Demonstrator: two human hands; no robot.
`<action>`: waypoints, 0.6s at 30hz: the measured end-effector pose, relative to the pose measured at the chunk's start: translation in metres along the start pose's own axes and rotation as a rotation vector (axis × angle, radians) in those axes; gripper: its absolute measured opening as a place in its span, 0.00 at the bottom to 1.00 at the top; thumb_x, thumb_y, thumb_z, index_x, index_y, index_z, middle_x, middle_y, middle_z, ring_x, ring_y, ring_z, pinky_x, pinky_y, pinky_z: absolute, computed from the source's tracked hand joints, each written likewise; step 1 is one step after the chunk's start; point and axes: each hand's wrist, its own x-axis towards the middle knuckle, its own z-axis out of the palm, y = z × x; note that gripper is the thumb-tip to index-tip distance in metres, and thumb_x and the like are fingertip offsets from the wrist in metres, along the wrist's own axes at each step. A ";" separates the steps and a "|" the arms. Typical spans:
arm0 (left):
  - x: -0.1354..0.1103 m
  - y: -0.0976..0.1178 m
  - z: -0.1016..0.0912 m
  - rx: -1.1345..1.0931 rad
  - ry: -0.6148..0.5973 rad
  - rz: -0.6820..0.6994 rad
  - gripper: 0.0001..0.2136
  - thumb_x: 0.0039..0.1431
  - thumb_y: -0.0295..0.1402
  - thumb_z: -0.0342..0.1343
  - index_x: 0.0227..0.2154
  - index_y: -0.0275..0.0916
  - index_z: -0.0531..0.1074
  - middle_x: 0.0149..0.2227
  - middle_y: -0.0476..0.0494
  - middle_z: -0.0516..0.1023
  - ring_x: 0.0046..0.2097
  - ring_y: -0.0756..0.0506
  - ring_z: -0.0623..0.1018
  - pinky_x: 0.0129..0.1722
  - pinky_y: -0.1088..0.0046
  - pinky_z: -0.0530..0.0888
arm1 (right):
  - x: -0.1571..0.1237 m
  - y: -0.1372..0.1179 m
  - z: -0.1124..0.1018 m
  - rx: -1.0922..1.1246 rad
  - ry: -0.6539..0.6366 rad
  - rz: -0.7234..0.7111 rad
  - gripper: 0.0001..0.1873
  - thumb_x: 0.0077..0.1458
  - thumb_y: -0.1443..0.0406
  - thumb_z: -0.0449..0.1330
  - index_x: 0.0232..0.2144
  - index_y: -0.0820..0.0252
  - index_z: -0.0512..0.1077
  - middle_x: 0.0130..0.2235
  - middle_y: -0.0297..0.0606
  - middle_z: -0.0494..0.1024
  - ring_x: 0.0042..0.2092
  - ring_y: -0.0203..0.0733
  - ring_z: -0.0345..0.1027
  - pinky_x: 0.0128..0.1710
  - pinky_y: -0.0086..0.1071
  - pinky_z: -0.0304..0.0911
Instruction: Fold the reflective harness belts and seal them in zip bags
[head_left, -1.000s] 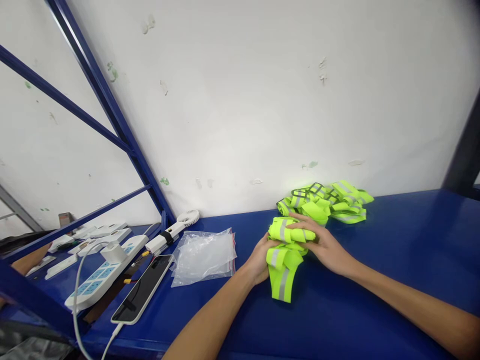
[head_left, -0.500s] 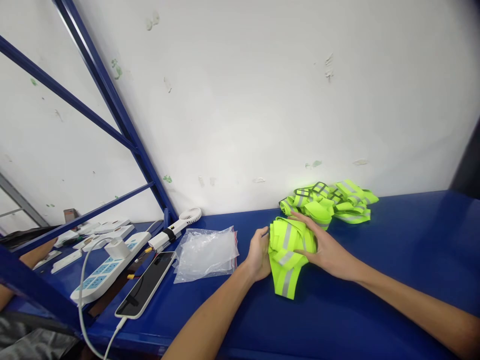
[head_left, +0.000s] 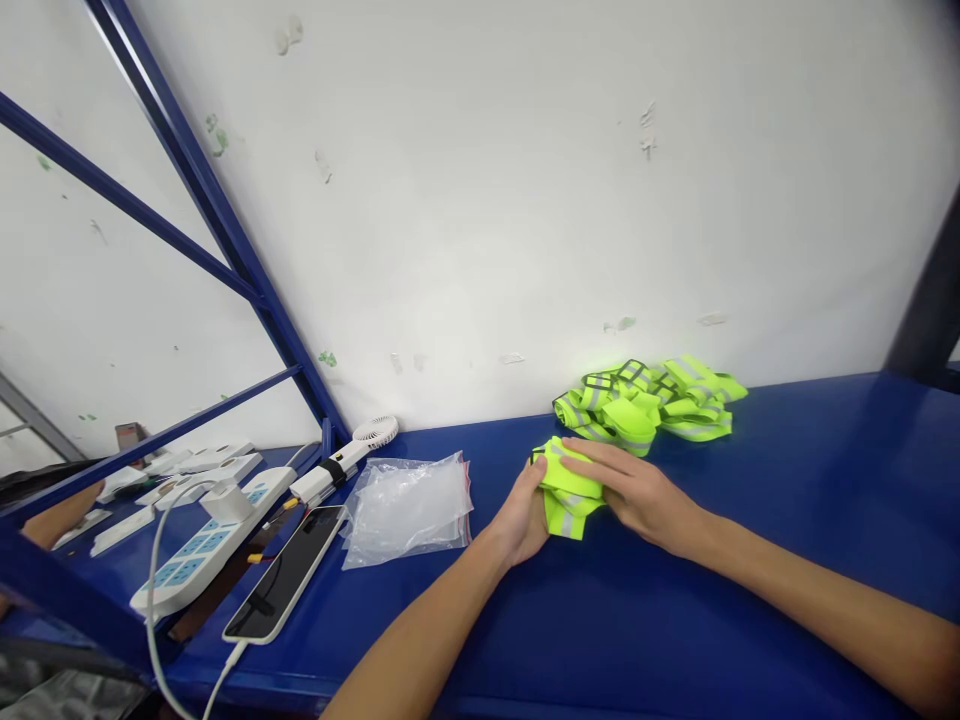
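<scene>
Between my two hands is a folded bundle of neon-yellow reflective strap (head_left: 571, 490) with silver stripes, its lower end hanging down. My left hand (head_left: 525, 515) grips the bundle's left side, thumb on top. Across its top and right side lies my right hand (head_left: 630, 490), fingers pressed onto the folds; its thumb is hidden. Behind the bundle, against the wall, rests a loose pile of the same reflective straps (head_left: 645, 400) with black-edged parts. Left of my hands lies a stack of clear zip bags (head_left: 409, 508) with a red edge.
On the left are a phone (head_left: 286, 575) on a charging cable, a power strip (head_left: 202, 550) and a small white fan (head_left: 375, 432). A blue metal frame (head_left: 247, 270) rises there. Beyond it, another person's hand (head_left: 64, 512) is near white devices. A white wall backs the blue table (head_left: 712, 640).
The strap bundle has been folded smaller, and its hanging end is shorter. My right hand has moved over the top, and my left thumb now presses on it.
</scene>
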 end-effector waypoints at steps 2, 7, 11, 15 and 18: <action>0.000 0.000 0.002 0.010 0.048 -0.005 0.27 0.54 0.48 0.58 0.53 0.37 0.67 0.47 0.36 0.76 0.50 0.38 0.75 0.52 0.60 0.67 | -0.001 -0.001 0.000 -0.029 -0.075 -0.016 0.35 0.58 0.77 0.43 0.64 0.46 0.55 0.67 0.32 0.53 0.66 0.44 0.47 0.64 0.45 0.50; 0.001 0.004 0.003 -0.020 0.084 0.121 0.27 0.49 0.36 0.65 0.53 0.38 0.65 0.48 0.37 0.75 0.49 0.39 0.76 0.52 0.60 0.68 | 0.000 -0.016 -0.009 0.165 -0.118 0.158 0.35 0.60 0.68 0.49 0.67 0.47 0.44 0.68 0.34 0.48 0.68 0.48 0.38 0.66 0.49 0.41; -0.003 0.007 0.002 -0.032 0.112 0.169 0.46 0.41 0.24 0.67 0.63 0.48 0.50 0.51 0.42 0.73 0.51 0.41 0.75 0.54 0.59 0.67 | 0.003 -0.017 -0.009 0.418 0.091 0.458 0.39 0.59 0.59 0.56 0.66 0.43 0.41 0.69 0.32 0.43 0.69 0.50 0.33 0.66 0.51 0.36; -0.006 0.008 0.002 0.030 0.062 0.176 0.54 0.38 0.19 0.64 0.65 0.53 0.40 0.50 0.44 0.72 0.50 0.43 0.75 0.52 0.62 0.68 | 0.008 -0.016 -0.002 0.884 0.082 0.801 0.45 0.54 0.57 0.62 0.66 0.43 0.41 0.67 0.38 0.53 0.66 0.53 0.48 0.62 0.50 0.51; -0.007 0.008 0.001 0.074 0.058 0.191 0.55 0.36 0.16 0.61 0.65 0.55 0.39 0.46 0.48 0.73 0.48 0.44 0.75 0.49 0.66 0.70 | 0.012 -0.022 0.002 1.198 0.116 0.963 0.50 0.50 0.62 0.66 0.66 0.44 0.41 0.60 0.41 0.66 0.58 0.50 0.65 0.55 0.44 0.64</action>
